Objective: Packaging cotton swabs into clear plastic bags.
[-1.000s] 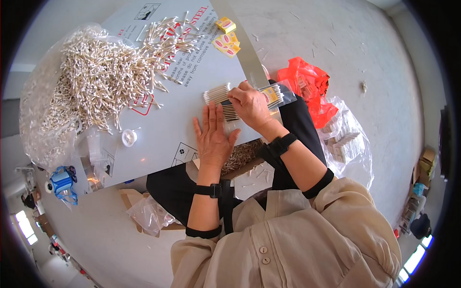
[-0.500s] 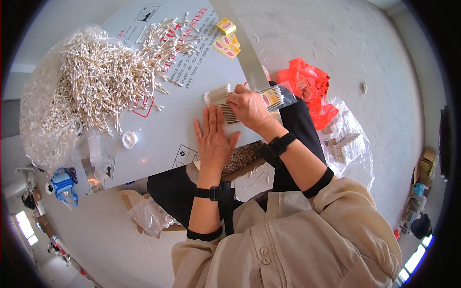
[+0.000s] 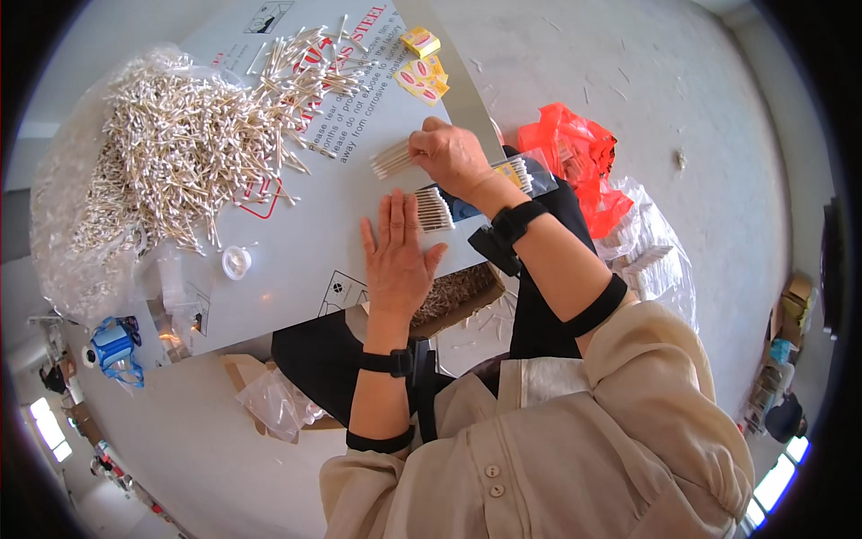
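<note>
My left hand (image 3: pixel 398 260) lies flat on the metal-topped table, fingers stretched out, its fingertips against the end of a neat row of cotton swabs (image 3: pixel 435 211). Beyond that row, my right hand (image 3: pixel 452 160) is closed, with a bundle of cotton swabs (image 3: pixel 391 160) sticking out leftward from its fingers. Partly behind my right wrist is a clear plastic bag (image 3: pixel 540 172) with a yellow label and swabs in it. To the left spreads a big heap of loose cotton swabs (image 3: pixel 180 144), spilling from a large clear bag (image 3: pixel 67 207).
Yellow printed cards (image 3: pixel 422 79) and a small yellow box (image 3: pixel 420 41) lie at the table's far right. A round white container (image 3: pixel 236 262) stands near the heap. A red plastic bag (image 3: pixel 567 153) and a clear bag of packs (image 3: pixel 655 269) sit right of my leg. Below the table edge is a cardboard box (image 3: pixel 467 301).
My right hand has moved up and away from my left with a bundle of swabs, baring the row beside my left fingertips. My left hand has barely moved.
</note>
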The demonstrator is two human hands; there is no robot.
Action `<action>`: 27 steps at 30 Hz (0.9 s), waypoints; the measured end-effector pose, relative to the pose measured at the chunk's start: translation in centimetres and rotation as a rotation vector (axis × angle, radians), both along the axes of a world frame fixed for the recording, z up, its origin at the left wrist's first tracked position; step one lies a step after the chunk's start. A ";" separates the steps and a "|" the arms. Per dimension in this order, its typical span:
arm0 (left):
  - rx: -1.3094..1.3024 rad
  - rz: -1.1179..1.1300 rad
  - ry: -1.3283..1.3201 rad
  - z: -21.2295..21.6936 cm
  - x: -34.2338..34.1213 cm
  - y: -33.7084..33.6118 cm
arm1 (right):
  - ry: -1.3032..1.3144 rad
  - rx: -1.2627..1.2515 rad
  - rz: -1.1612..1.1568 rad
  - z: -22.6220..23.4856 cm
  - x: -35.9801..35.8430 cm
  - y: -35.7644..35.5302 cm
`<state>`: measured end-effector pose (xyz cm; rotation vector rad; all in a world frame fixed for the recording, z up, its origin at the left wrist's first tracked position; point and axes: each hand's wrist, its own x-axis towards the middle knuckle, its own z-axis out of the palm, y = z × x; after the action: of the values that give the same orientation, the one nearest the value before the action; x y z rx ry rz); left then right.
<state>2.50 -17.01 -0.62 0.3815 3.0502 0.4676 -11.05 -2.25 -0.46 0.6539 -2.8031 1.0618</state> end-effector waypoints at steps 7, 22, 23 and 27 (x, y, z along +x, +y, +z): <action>-0.006 0.011 0.003 0.0 0.2 -0.2 | 0.106 0.025 0.215 2.2 4.2 2.8; -0.028 0.006 0.045 0.1 0.2 0.1 | 0.325 0.336 0.243 0.1 8.7 3.7; -0.027 0.015 0.033 0.1 0.4 0.3 | 0.330 0.347 0.242 0.0 8.6 3.8; -0.048 0.022 0.015 0.2 0.5 0.8 | 0.356 0.380 0.264 -0.3 8.4 4.1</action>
<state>2.99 -16.22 -0.37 0.3509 3.0769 0.3937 -2.67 1.86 -0.80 1.1463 -2.6592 0.3756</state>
